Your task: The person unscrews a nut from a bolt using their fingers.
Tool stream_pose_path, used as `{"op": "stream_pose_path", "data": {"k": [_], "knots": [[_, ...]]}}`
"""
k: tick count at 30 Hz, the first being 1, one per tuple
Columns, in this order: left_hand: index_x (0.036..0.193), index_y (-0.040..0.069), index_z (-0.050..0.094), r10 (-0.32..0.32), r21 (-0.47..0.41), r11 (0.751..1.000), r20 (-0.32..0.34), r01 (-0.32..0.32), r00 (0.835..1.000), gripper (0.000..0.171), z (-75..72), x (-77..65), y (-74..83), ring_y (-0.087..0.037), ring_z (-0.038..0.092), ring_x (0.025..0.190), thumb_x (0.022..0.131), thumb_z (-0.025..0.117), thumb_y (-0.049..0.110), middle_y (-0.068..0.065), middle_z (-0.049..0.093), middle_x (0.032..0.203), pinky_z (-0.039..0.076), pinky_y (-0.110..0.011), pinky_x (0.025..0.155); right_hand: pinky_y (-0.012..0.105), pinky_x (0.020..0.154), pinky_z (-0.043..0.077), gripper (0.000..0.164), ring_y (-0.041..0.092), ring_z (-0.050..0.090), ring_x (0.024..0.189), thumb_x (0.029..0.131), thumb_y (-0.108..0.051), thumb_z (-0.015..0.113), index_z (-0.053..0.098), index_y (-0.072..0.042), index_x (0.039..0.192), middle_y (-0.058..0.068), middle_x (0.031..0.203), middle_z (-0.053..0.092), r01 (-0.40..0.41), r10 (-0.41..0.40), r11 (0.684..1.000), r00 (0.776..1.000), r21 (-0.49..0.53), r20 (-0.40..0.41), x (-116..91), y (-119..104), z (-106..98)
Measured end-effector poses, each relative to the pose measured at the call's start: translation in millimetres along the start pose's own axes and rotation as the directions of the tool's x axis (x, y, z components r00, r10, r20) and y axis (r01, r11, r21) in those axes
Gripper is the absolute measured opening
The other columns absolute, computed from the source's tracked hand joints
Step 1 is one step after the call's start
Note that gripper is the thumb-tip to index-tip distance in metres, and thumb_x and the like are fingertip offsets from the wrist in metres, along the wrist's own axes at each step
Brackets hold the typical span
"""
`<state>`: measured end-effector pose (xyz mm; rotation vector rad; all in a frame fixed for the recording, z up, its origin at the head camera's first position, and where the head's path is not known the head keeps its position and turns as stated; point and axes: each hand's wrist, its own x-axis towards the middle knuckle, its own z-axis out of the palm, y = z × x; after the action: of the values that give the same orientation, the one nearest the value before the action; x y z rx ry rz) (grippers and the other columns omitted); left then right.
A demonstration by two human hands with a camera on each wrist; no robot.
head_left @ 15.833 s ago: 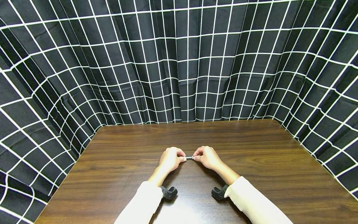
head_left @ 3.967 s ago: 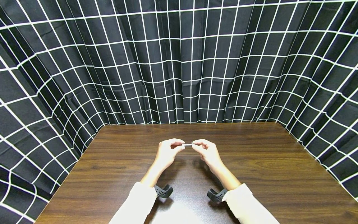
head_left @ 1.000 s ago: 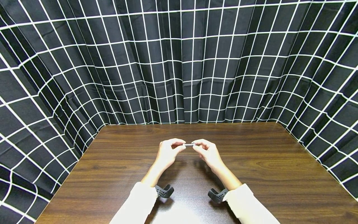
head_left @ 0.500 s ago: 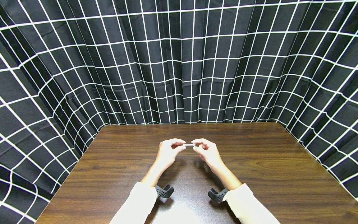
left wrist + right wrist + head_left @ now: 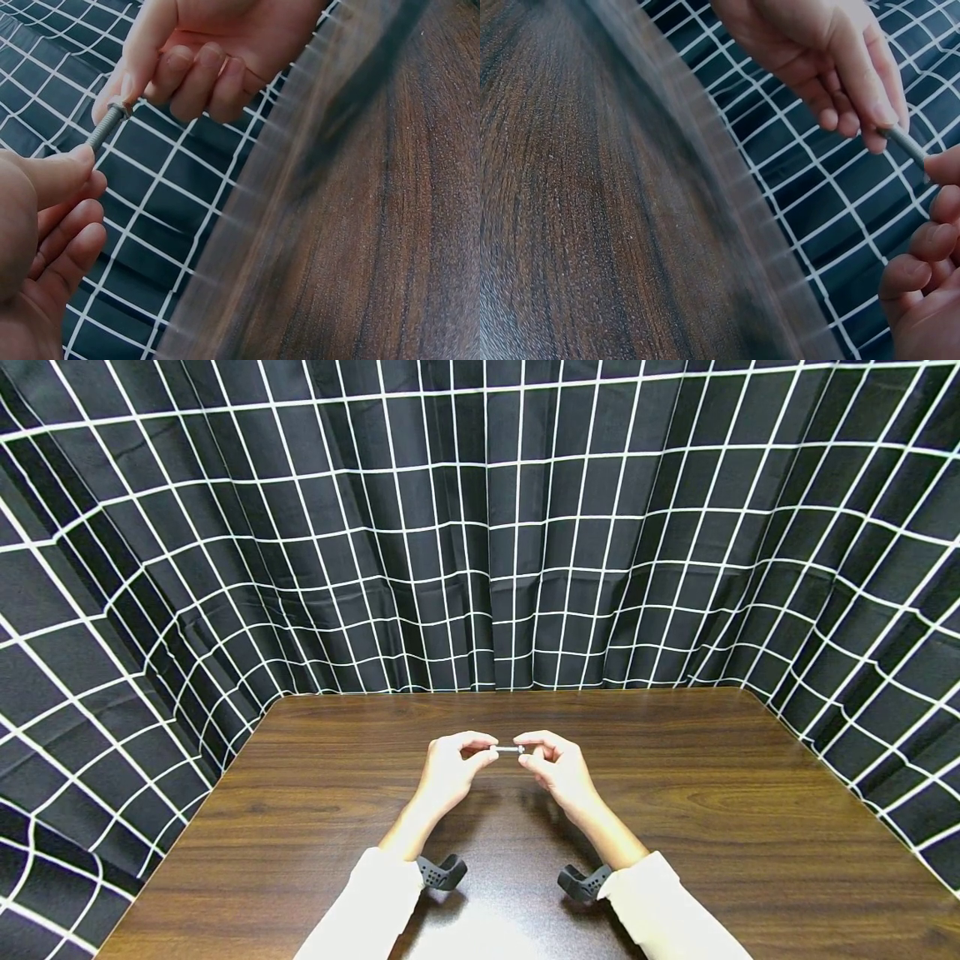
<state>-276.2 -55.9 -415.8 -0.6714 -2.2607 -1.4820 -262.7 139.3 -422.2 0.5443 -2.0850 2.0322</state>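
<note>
A grey threaded bolt (image 5: 105,130) is held level above the table, spanning the gap between the two hands. My left hand (image 5: 448,770) pinches one end of it between thumb and forefinger, so that end is hidden. On the other end sits a small nut (image 5: 121,107). The thumb and forefinger of my right hand (image 5: 561,770) are at the nut, one on each side; its other fingers curl loosely in the left wrist view. From the right wrist, the bolt shaft (image 5: 905,144) shows, while the nut is mostly covered by fingers.
Beneath the hands lies a brown wood-grain table (image 5: 360,718). A black curtain with a white grid (image 5: 487,543) surrounds its back and sides. Each wrist wears a dark strap, the left strap (image 5: 442,872) and the right strap (image 5: 583,883).
Both hands have risen with the bolt since the oldest frame. Over the last second the right fingertips shift slightly at the nut, showing more of it; the left hand stays put.
</note>
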Motion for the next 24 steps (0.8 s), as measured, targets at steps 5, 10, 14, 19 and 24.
{"op": "stream_pose_path", "data": {"k": [5, 10, 14, 19, 24], "knots": [[0.095, 0.007, 0.075, -0.003, 0.002, 1.0, -0.004, 0.003, 1.0, 0.013, 0.5, -0.3, 0.6, -0.009, 0.066, 0.074, 0.082, 0.076, 0.007, 0.0, 0.073, 0.086, 0.053, -0.026, 0.067, 0.017, 0.041, 0.027, 0.024, 0.004, 0.034, 0.044, 0.084, 0.01, 0.063, 0.063, 0.012, 0.108, -0.005, 0.055, 0.042, 0.004, -0.004, 1.0, 1.0, 0.004, 0.001, -0.3, 0.3, -0.6], [0.096, 0.005, 0.075, -0.009, 0.005, 1.0, -0.003, 0.009, 1.0, 0.013, 0.8, -0.1, -0.5, -0.009, 0.066, 0.075, 0.082, 0.076, 0.008, 0.0, 0.073, 0.087, 0.053, -0.026, 0.067, 0.018, 0.042, 0.027, 0.024, 0.005, 0.034, 0.044, 0.085, 0.009, 0.063, 0.064, 0.01, 0.109, -0.005, 0.055, 0.042, 0.007, -0.007, 1.0, 1.0, 0.007, 0.001, -0.1, -0.7, -0.6], [0.095, 0.008, 0.075, -0.017, 0.009, 1.0, -0.003, 0.017, 1.0, 0.013, 0.9, 0.6, -1.8, -0.009, 0.066, 0.074, 0.082, 0.076, 0.007, 0.001, 0.073, 0.087, 0.052, -0.026, 0.067, 0.018, 0.042, 0.027, 0.023, 0.005, 0.034, 0.044, 0.088, 0.003, 0.065, 0.064, 0.009, 0.11, -0.005, 0.055, 0.042, -0.033, 0.033, 0.999, 0.999, -0.008, -0.028, 0.2, -2.0, 0.2], [0.095, 0.008, 0.075, -0.008, 0.002, 1.0, -0.009, 0.008, 1.0, 0.013, 0.6, 0.3, -0.4, -0.009, 0.066, 0.075, 0.082, 0.076, 0.006, 0.0, 0.073, 0.087, 0.052, -0.027, 0.067, 0.02, 0.042, 0.025, 0.02, 0.007, 0.034, 0.044, 0.094, -0.012, 0.063, 0.066, 0.006, 0.102, -0.002, 0.054, 0.042, -0.134, 0.129, 0.99, 0.987, -0.053, -0.098, 0.8, -2.4, 2.4], [0.094, 0.008, 0.075, -0.001, -0.014, 1.0, -0.007, 0.001, 1.0, 0.013, 0.9, -0.1, -1.4, -0.009, 0.066, 0.074, 0.082, 0.075, 0.006, 0.0, 0.073, 0.087, 0.053, -0.026, 0.067, 0.021, 0.041, 0.025, 0.028, 0.007, 0.034, 0.043, 0.097, -0.021, 0.061, 0.067, 0.006, 0.09, 0.0, 0.05, 0.043, -0.168, 0.151, 0.975, 0.981, -0.145, -0.119, 1.3, 0.1, 3.6]]}}
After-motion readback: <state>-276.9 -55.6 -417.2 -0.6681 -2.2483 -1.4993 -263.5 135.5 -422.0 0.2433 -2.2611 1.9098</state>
